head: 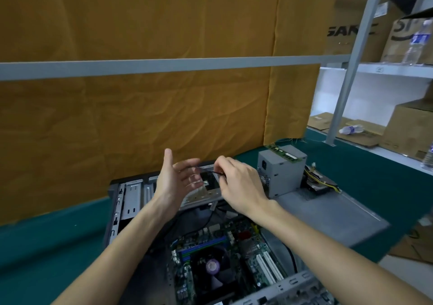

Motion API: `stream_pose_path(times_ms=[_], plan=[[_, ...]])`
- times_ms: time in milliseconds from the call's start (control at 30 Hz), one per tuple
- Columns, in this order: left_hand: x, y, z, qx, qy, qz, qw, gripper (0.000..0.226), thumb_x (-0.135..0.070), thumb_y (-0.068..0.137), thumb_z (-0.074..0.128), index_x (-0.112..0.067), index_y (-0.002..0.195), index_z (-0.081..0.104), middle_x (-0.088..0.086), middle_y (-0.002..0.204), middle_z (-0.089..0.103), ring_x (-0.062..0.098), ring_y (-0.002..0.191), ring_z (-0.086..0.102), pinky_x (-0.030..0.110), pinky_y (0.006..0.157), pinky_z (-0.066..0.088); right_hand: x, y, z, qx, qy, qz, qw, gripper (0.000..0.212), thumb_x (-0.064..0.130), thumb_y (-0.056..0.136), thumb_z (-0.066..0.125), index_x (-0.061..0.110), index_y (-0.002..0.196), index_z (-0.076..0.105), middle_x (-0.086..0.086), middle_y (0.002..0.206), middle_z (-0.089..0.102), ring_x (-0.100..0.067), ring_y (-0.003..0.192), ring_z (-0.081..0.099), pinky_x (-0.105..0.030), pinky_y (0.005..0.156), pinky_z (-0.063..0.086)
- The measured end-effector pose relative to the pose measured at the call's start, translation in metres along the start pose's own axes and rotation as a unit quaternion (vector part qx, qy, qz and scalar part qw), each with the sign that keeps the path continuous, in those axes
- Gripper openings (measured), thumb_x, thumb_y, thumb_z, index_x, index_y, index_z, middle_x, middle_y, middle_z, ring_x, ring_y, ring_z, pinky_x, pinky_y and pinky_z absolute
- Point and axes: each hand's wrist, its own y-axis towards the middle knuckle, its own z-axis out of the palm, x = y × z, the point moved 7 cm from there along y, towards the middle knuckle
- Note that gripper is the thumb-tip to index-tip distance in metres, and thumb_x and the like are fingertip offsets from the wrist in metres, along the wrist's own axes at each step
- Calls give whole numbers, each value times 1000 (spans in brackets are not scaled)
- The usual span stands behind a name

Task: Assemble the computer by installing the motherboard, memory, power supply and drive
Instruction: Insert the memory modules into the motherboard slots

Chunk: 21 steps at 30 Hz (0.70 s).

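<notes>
Inside open case [121,201]: motherboard [218,253] with fan [212,267]; power supply [281,173] outside.

Illumination was even and diffuse, moderately bright, with no hard shadows; the white shelving [384,86] at the right appeared brightest and slightly washed out. The interior of the computer case [131,194] was dim, and detail on the motherboard [210,241] was murky. Motion blur softened the fingers of the left hand [174,178] and, to a lesser degree, the right hand [241,185]. Wide-angle distortion bowed the grey horizontal rail [164,66] and tilted the shelf upright [351,61]. The cardboard boxes [351,30] and water bottle [416,43] at the frame edge were smeared and unsharp.
</notes>
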Motion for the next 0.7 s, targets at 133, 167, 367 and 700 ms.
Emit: stream_pose_path(times_ms=[133,167,367,700], plan=[[-1,-7,-6,25,27,-49,998,29,-25,97,66,2,107,75,16,96,74,22,77,72,33,70,62,-2,1,0,-43,-22,-24,999,17,0,88,68,13,97,62,-2,98,59,-22,89,57,-35,77,49],[0,-9,-4,39,53,-46,997,21,-14,94,69,1,108,75,17,101,75,22,78,73,31,71,62,-8,2,-2,-52,6,6,999,19,-1,87,69,12,99,63,-3,106,57,-21,98,55,-34,83,48],[-5,-17,3,34,134,47,989,12,-10,90,75,-13,101,79,10,94,79,16,81,75,24,68,58,-36,-7,27,-8,491,392,778,17,13,107,48,10,123,54,-15,106,72,-22,87,70,-35,75,58],[-18,-19,4,26,129,90,987,18,-32,93,73,-19,105,79,0,81,73,15,76,66,35,79,61,-4,-10,38,123,467,202,852,15,17,104,60,12,99,74,2,78,69,-9,70,63,-33,59,53]])
